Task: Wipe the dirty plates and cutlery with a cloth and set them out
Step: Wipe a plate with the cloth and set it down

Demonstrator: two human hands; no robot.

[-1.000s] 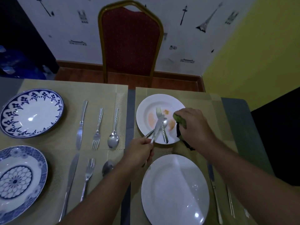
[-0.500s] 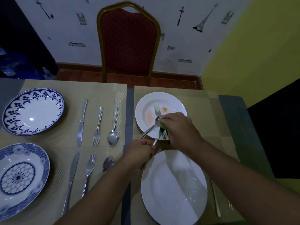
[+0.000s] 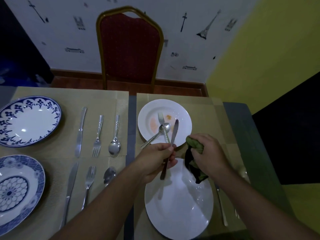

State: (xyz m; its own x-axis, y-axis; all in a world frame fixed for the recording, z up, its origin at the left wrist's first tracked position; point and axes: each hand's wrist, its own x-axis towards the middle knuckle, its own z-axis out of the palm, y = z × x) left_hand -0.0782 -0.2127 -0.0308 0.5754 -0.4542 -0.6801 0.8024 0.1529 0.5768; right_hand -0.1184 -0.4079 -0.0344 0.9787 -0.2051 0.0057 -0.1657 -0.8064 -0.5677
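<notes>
- Lettering: no readable writing or brand shows on any plate, utensil or cloth.
- Dirty round white plate (image 3: 183, 116) on the far right beige woven placemat (image 3: 204, 108): carries orange smears, a steel fork (image 3: 161, 117) and two steel spoons (image 3: 166, 127).
- Clean oval white plate (image 3: 180, 210), nearest the viewer: holds nothing.
- Left hand (image 3: 156, 160): fingers closed round the handle of a steel table knife (image 3: 173, 135), whose blade points up and away over the dirty plate.
- Right hand (image 3: 206, 153): fingers bunched tight on a crumpled green-and-black cloth (image 3: 193, 153), just right of the knife and not touching it.
- Change from half a second ago: the knife is now lifted off the dirty plate, and the right hand has drawn back from that plate's centre.
</notes>
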